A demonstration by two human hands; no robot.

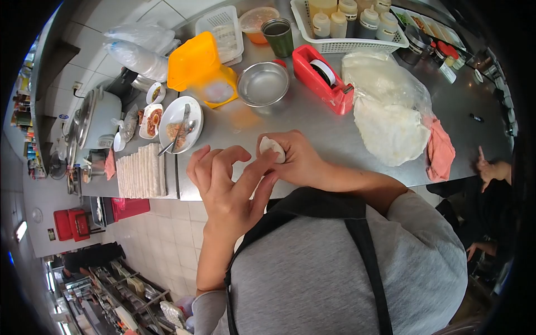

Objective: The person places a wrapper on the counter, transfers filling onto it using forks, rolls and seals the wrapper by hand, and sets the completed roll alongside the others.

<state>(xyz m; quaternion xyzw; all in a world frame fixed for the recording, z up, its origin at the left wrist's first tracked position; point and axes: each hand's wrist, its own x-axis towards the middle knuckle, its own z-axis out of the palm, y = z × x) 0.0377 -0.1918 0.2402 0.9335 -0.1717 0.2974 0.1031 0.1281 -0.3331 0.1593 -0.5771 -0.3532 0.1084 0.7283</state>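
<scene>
My right hand (304, 159) is closed around a small white rolled wrapper (270, 146), whose pale end shows above the fingers. My left hand (226, 187) has its fingers apart, and its index fingertip touches the wrapper. Both hands are over the front edge of the steel table. Left of them stands a white bowl (194, 132) of filling with a spoon (190, 127) and another utensil in it. A neat stack of white rolls (141, 172) lies at the far left. To the right, flat white wrapper sheets (385, 134) lie partly in a clear plastic bag (385, 72).
Behind the hands are a metal bowl (263, 84), a yellow tub (195, 61), a red tape dispenser (321, 78) and a white basket (357, 46) of sauce bottles. A pink cloth (440, 149) lies right. Another person's hand (491, 170) shows at the right edge.
</scene>
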